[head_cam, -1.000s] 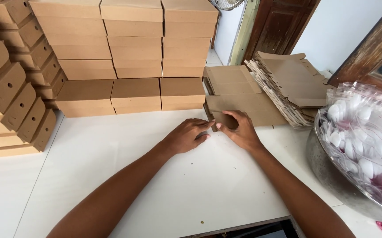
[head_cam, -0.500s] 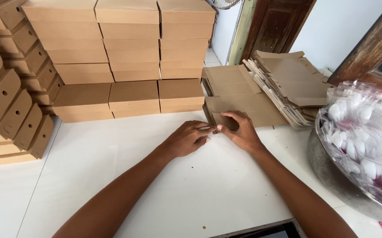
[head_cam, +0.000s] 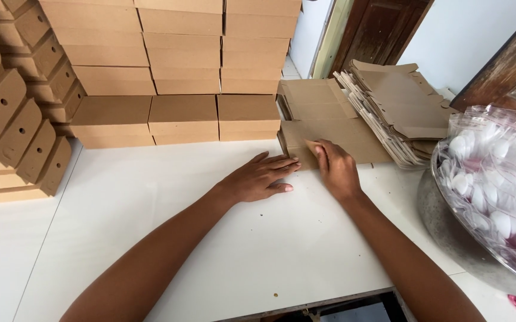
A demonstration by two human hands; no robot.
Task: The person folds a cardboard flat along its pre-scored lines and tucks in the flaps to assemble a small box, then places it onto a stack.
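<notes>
On the near edge of the flat blank point(head_cam: 329, 140), the right hand point(head_cam: 334, 167) lies palm down with its fingers together, pressing the brown card against the white table point(head_cam: 210, 250) rather than pinching it. Just left of the blank, the left hand point(head_cam: 261, 177) rests flat with fingers spread, its fingertips touching the blank's left corner and its palm on the table. Both forearms run back from the blank toward the lower edge of the view. Behind the blank and touching it lies another flat sheet of the same card, and right of the blank a stack of unfolded blanks point(head_cam: 398, 110) fans out. Left of the blank stand finished boxes point(head_cam: 183, 71) piled in neat rows, with more boxes point(head_cam: 14, 128) leaning slanted farther left. Well right of the blank, a metal bowl point(head_cam: 448, 232) holds small clear packets point(head_cam: 496, 179) with white contents.
</notes>
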